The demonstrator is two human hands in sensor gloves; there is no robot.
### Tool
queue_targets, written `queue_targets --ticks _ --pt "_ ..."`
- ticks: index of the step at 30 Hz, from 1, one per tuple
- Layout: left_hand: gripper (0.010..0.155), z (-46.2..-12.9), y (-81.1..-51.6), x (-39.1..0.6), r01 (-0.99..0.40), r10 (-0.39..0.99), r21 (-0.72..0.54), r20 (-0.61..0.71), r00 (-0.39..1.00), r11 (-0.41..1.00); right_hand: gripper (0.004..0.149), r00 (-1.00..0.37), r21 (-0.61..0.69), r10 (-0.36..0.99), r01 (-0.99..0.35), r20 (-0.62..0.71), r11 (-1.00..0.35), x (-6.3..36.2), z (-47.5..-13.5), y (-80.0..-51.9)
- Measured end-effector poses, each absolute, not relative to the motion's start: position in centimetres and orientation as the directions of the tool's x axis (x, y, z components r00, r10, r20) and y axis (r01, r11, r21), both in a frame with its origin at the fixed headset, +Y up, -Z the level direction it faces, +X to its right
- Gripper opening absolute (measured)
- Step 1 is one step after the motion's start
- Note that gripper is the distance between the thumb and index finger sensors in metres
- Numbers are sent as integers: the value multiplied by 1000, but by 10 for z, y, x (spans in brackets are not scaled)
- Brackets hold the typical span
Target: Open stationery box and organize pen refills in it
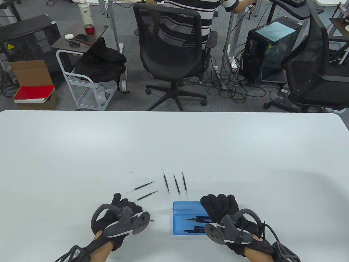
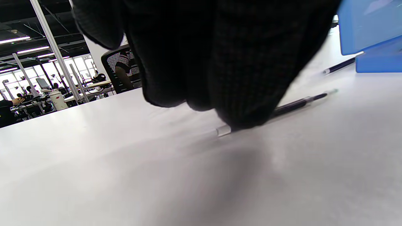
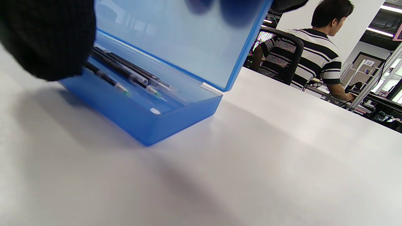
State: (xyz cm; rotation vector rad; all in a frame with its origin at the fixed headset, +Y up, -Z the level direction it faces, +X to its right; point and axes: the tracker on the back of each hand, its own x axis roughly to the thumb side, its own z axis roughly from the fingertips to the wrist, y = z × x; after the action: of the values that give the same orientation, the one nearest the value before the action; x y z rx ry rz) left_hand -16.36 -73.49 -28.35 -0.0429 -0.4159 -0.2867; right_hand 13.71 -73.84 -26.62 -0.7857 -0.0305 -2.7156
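Five slim black pen refills [image 1: 174,184] lie loose on the smooth white bench [image 1: 81,150], beyond the translucent blue stationery box [image 1: 188,218], which already holds several. Right hand [image 1: 226,215] grips its raised lid [image 3: 176,34]; left hand [image 1: 120,218] pinches another refill [image 2: 298,103] against the bench. Round, slick plastic may roll or slip; letting go would probably drop the lid.

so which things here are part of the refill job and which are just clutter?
Job:
- blue stationery box, lid held open by right hand
- refills inside the box
- five loose refills on the table
- one refill under left hand, fingertips on it

Lying about:
- office chair
- cart
- computer tower
- cardboard box
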Motion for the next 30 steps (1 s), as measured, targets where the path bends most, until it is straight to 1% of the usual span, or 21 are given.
queue_targets --ticks 3,14,24,30 --pt "52 -285 -737 -162 281 -264 19 414 871 959 123 -800 -66 -292 303 524 -951 137 -266 -738" --pt "51 -285 -745 -156 350 -323 14 421 848 937 123 -801 -63 -289 302 524 -951 137 -266 -738" --pt "46 -287 -745 -156 328 -298 1 419 858 945 123 -801 -62 -288 302 525 -951 137 -266 -738" --pt "45 -286 -746 -156 327 -297 2 428 854 945 123 -801 -60 -287 301 526 -952 137 -267 -738"
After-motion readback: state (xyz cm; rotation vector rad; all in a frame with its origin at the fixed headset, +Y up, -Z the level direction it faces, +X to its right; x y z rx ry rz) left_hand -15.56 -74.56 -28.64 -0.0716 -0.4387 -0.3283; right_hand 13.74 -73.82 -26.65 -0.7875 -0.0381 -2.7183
